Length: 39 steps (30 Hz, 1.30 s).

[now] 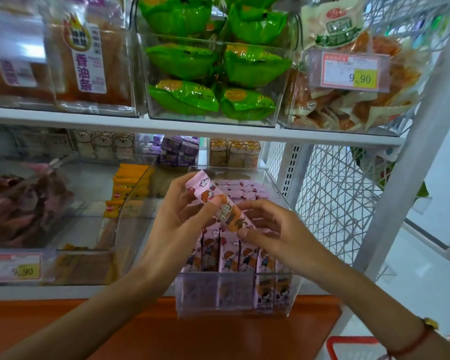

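A pink snack packet [220,203] with a cartoon print is held above a clear plastic bin [234,294] on the lower shelf. My left hand [182,216] grips its upper end with curled fingers. My right hand [268,227] pinches its lower end between thumb and fingers. The bin holds several more pink packets [229,253] standing upright in rows.
Neighbouring clear bins hold yellow packets [126,190] and dark red packets [24,203]. The upper shelf [192,128] carries green packets [213,74], bread bags [89,55] and a 9.90 price tag [351,71]. A white wire rack [335,193] stands right; a red basket [353,346] sits below.
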### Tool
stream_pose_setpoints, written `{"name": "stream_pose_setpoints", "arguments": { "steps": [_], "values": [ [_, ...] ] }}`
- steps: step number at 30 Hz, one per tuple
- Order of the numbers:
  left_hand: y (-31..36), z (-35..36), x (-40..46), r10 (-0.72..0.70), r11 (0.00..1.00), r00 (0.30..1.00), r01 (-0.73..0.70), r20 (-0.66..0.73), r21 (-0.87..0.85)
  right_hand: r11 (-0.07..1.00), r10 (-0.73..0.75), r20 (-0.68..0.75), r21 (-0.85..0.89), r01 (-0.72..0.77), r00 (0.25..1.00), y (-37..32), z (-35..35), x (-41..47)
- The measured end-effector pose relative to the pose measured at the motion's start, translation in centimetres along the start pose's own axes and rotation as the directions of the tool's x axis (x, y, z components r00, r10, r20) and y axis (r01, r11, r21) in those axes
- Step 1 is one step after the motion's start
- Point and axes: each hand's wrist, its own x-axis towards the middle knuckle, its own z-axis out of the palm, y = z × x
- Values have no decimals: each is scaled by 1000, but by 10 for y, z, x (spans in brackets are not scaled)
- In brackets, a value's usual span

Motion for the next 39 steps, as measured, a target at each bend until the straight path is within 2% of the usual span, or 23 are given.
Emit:
{"name": "stream_pose_setpoints", "arguments": {
  "steps": [4,8,12,14,15,18,20,23,26,29,31,32,34,36,39],
  "values": [
    [1,0,22,81,995,989,-73,-125,67,941,-38,-112,-339,-2,993,3,-31,31],
    [-10,10,58,73,988,984,-50,-162,143,697,130,45,-714,-59,990,16,-31,67],
    [-29,16,90,61,955,989,-20,-131,294,456,296,152,-890,0,943,26,-18,87],
    [-39,17,104,45,927,996,-13,-79,376,393,276,158,-919,38,948,29,-20,84],
    [-43,18,108,29,915,999,-10,-42,404,380,220,161,-923,67,962,30,-22,80],
    [-53,20,119,-36,892,995,-11,97,451,369,6,201,-911,185,980,35,-26,60],
    [-53,23,125,-45,858,981,-58,187,510,415,-74,205,-884,217,976,36,-26,50],
    [-46,27,138,-34,775,940,-191,341,603,463,-83,190,-862,206,978,35,-26,44],
    [-44,34,146,-48,652,879,-332,475,682,459,-81,164,-869,183,983,30,-25,33],
    [-54,45,146,-111,541,845,-391,524,745,492,-135,132,-851,182,982,26,-16,8],
    [-64,48,145,-237,415,786,-449,571,791,489,-166,123,-851,190,978,23,-7,-11],
    [-67,49,144,-306,389,760,-450,573,804,484,-169,118,-855,186,979,24,-4,-17],
    [-69,50,144,-385,378,736,-424,556,823,487,-145,113,-857,170,983,28,-1,-25],
    [-67,51,146,-400,348,735,-431,547,833,512,-154,95,-843,162,983,32,-2,-27],
    [-58,53,148,-349,330,760,-448,548,831,537,-189,67,-828,160,980,37,-2,-27]
  ]
}}
